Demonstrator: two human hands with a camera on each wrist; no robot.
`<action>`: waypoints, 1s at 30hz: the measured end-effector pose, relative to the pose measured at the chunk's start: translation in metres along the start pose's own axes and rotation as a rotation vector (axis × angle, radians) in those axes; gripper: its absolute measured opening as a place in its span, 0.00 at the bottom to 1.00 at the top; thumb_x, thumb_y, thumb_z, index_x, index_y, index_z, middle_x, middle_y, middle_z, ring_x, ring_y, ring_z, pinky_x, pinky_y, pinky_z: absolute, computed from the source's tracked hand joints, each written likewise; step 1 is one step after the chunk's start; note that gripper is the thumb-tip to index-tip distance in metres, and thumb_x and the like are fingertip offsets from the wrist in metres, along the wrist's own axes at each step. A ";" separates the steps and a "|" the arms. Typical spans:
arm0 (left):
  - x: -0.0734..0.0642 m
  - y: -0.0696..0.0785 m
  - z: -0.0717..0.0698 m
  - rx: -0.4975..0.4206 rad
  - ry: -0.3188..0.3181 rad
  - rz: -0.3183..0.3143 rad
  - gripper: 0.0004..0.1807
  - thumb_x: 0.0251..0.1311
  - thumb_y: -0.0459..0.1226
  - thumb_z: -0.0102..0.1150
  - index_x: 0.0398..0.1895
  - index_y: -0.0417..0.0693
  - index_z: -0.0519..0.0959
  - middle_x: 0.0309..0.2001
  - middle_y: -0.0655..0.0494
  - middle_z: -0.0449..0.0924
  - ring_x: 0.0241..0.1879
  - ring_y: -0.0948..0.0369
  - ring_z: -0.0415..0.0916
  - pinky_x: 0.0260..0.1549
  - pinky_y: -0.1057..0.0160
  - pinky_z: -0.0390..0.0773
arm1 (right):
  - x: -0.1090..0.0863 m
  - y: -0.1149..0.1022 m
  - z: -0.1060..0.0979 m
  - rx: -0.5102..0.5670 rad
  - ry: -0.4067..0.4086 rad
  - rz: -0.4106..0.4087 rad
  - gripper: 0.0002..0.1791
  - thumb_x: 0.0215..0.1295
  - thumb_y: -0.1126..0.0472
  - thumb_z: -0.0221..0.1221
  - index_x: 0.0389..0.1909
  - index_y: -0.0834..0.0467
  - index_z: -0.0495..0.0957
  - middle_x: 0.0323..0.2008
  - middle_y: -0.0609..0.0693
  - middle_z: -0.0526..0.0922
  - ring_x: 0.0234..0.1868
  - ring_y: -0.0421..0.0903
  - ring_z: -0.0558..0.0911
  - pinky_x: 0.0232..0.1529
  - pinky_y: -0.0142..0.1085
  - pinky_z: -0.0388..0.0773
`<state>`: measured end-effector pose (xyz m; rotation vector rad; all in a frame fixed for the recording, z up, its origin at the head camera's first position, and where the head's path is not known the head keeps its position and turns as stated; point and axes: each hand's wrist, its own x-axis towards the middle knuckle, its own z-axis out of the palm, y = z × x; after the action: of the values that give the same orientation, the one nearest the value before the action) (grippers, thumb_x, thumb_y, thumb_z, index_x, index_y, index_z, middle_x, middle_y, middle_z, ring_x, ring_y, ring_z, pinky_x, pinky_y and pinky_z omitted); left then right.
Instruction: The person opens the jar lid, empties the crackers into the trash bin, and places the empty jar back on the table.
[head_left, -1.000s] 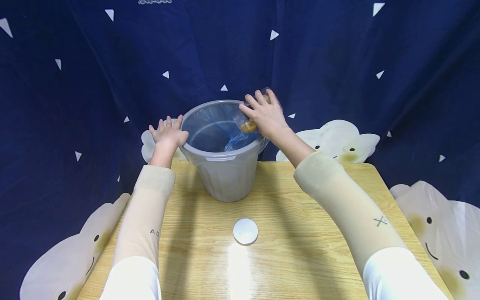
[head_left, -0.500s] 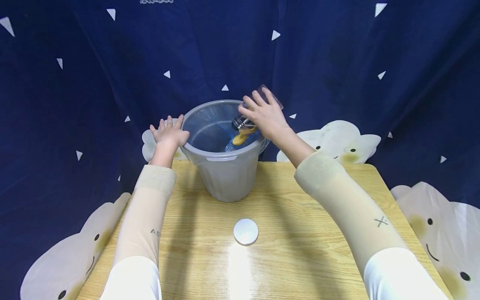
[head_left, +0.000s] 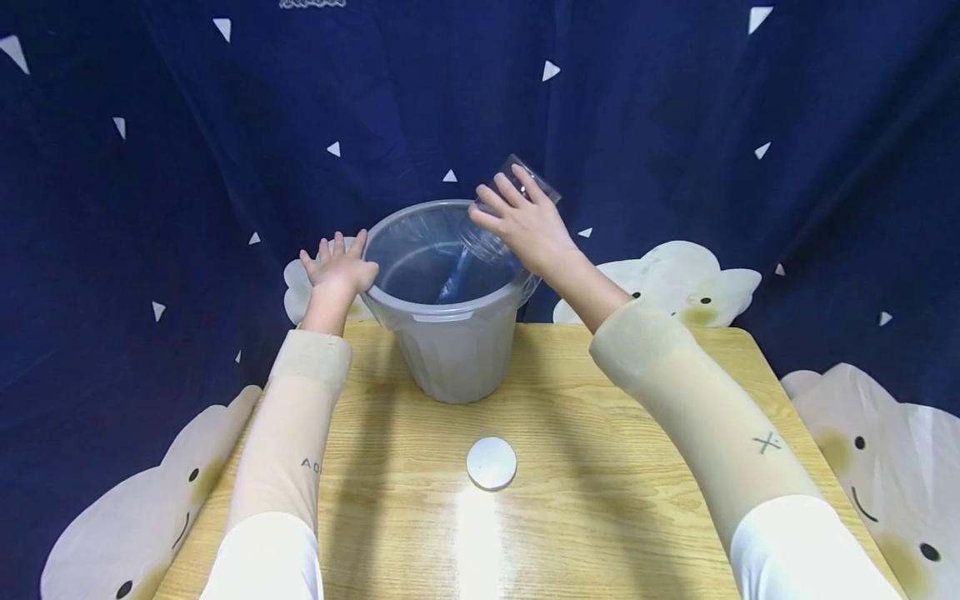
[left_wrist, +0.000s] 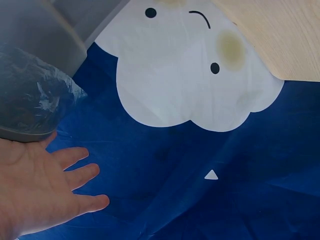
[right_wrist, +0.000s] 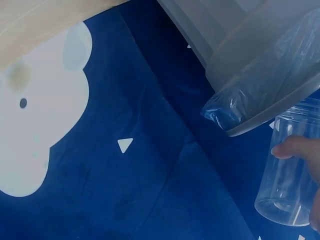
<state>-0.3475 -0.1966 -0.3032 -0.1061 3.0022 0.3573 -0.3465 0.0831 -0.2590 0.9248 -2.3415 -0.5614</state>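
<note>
My right hand (head_left: 528, 225) grips a clear plastic jar (right_wrist: 285, 185), thumb across its side. The jar tilts with its threaded mouth down over the right part of a grey trash bin (head_left: 457, 350); no contents show in it. A thin clear bag (right_wrist: 232, 107) lines the bin and folds over its rim. My left hand (head_left: 337, 271) rests at the bin's left rim with its fingers spread and straight; in the left wrist view the palm lies against the rim's edge. A round silvery lid (head_left: 491, 463) lies flat on the table in front of the bin.
The bin stands near the far edge of a wooden table (head_left: 600, 500). Behind and around hangs a dark blue curtain (head_left: 420, 100) with white triangles and pale cloud shapes (head_left: 667, 279).
Yellow-brown pieces in the jar have slid out of its mouth and down into the bin. My right hand has risen slightly with the jar. The left hand stays put.
</note>
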 end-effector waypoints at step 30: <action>-0.002 0.001 0.001 0.004 0.013 0.002 0.36 0.59 0.42 0.33 0.72 0.52 0.40 0.71 0.37 0.32 0.68 0.40 0.25 0.59 0.35 0.25 | -0.018 0.004 0.007 0.118 0.021 0.132 0.33 0.58 0.74 0.51 0.62 0.45 0.62 0.64 0.52 0.61 0.65 0.56 0.57 0.68 0.49 0.38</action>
<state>-0.3453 -0.1953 -0.3041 -0.1062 3.0163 0.3519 -0.3417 0.1001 -0.2683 0.8159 -2.4170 -0.3621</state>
